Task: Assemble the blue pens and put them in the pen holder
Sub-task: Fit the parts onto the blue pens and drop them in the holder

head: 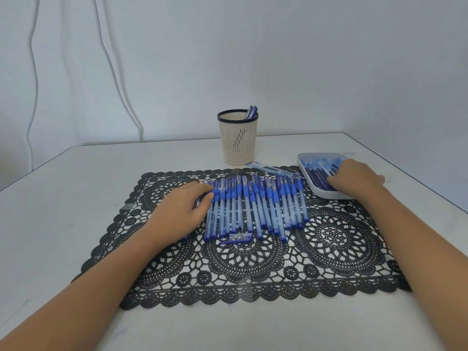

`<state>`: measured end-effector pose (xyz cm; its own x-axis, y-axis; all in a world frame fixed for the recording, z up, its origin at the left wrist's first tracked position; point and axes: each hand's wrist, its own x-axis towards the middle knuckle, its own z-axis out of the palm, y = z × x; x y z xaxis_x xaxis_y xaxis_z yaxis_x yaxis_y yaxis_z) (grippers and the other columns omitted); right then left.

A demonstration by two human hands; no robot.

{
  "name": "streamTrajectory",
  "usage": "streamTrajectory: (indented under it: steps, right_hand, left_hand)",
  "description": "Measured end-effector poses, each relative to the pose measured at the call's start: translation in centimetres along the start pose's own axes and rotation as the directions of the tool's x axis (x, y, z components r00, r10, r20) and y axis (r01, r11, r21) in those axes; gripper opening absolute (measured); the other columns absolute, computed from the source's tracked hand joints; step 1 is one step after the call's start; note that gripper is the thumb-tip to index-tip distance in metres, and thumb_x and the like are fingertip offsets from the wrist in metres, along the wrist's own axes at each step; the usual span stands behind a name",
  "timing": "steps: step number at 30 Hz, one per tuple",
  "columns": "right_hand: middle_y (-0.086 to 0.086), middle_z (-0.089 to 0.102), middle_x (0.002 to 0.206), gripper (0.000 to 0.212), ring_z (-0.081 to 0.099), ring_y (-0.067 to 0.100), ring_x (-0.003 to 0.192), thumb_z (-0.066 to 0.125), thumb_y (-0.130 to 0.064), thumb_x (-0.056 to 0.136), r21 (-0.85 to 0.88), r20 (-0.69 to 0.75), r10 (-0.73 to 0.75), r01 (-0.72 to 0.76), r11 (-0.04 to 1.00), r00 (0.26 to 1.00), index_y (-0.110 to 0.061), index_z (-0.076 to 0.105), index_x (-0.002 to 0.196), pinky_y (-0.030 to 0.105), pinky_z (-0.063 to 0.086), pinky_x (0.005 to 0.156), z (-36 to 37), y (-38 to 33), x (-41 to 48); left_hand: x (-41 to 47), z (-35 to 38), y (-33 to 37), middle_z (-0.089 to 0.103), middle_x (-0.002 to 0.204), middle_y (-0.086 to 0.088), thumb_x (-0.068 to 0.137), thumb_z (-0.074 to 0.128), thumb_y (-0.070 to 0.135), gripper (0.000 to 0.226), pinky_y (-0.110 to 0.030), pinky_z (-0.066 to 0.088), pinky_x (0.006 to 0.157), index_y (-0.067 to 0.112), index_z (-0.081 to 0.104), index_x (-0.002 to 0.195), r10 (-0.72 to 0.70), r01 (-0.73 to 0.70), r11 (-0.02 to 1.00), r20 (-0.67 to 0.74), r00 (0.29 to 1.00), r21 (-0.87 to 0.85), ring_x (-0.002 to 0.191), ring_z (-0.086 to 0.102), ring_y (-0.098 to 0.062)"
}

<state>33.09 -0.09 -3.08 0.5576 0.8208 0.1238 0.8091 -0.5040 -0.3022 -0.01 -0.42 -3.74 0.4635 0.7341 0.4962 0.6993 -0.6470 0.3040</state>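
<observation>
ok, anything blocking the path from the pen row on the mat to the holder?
Nothing visible. The pen holder stands just behind the pen row; two loose clear tubes lie flat right of its base, off the direct line.

The pens point(255, 206) looked plastic, with clear glossy barrels and matt blue grips. The holder point(237, 148) was beige plastic, slotted, its dark rim smooth. The mat point(329, 239) was black openwork, matt and rough; cloth or vinyl unclear. The table point(63, 198) was smooth, pale, faintly shiny. The tray point(319, 193) was smooth whitish plastic. The backdrop point(177, 59) was matt creased cloth.
</observation>
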Motion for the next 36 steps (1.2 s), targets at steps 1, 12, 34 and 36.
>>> streamTrajectory:
  steps: [1,12,34,36]
  right_hand:
    - [0.009,0.053,0.089,0.017,0.051,0.031,0.092,0.056,-0.023,0.083,0.001,0.01,-0.003,0.003,1.0,1.0,-0.014,0.045,0.075,0.04,0.038,0.087,0.0,0.0,0.1]
    - [0.006,0.053,0.092,0.023,0.051,0.031,0.104,0.055,-0.03,0.084,0.019,0.114,0.011,-0.013,1.0,0.993,-0.018,0.041,0.07,0.041,0.032,0.091,-0.1,-0.2,-0.2]
    - [-0.014,0.06,0.084,0.016,0.057,0.015,0.082,0.06,-0.02,0.088,0.239,-0.283,-0.736,0.788,0.567,0.615,-0.025,0.071,0.1,0.051,0.045,0.081,-1.6,-5.5,-8.1]
    - [-0.012,0.063,0.085,0.016,0.058,0.016,0.081,0.061,-0.02,0.088,0.226,-0.285,-0.76,0.811,0.539,0.584,-0.026,0.071,0.098,0.053,0.045,0.078,-1.2,-5.7,-8.3]
  left_hand:
    - [0.0,0.0,0.0,0.062,0.104,0.003,0.095,0.046,0.025,0.03,-0.009,0.033,0.073,0.013,0.059,0.119,-0.001,0.001,1.0,0.004,1.0,0.001,0.088,0.053,-0.007]
    - [-0.1,-0.1,0.0,0.063,0.102,0.002,0.095,0.046,0.024,0.029,-0.014,0.039,0.074,0.013,0.06,0.118,-0.012,0.012,1.0,0.032,0.999,-0.004,0.087,0.055,-0.009]
    - [0.0,-1.0,0.1,0.057,0.109,0.022,0.094,0.048,0.03,0.031,-0.002,0.035,0.073,0.035,0.054,0.124,-0.021,0.023,0.988,0.018,1.0,-0.153,0.08,0.05,0.016]
    - [0.0,-1.0,0.1,0.054,0.111,0.025,0.095,0.047,0.031,0.031,0.0,0.034,0.077,0.039,0.052,0.125,-0.015,0.019,0.988,0.028,1.0,-0.156,0.089,0.049,0.018]
